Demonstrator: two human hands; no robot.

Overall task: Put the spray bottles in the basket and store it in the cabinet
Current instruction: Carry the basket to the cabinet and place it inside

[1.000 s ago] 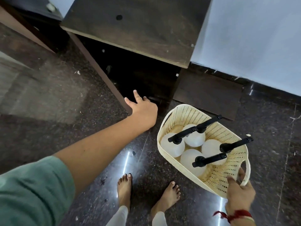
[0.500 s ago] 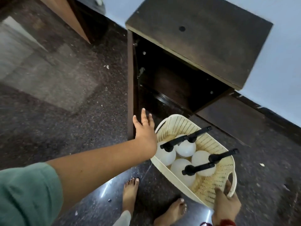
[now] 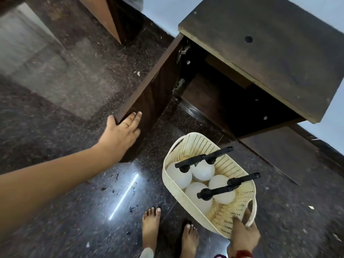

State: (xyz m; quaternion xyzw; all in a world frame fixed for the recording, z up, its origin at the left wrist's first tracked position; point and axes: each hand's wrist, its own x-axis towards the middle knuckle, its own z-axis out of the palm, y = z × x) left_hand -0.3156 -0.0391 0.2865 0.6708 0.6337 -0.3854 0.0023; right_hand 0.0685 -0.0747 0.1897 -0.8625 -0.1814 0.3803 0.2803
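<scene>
If the cabinet door swings back from under the left hand, it could catch the basket on its way into the cabinet. That hand lies spread, fingers flat on the door's edge, thumb hooked behind. The right hand pinches the near rim, carrying 4 spray bottles 1-handed above the floor, so the basket may tip.
</scene>
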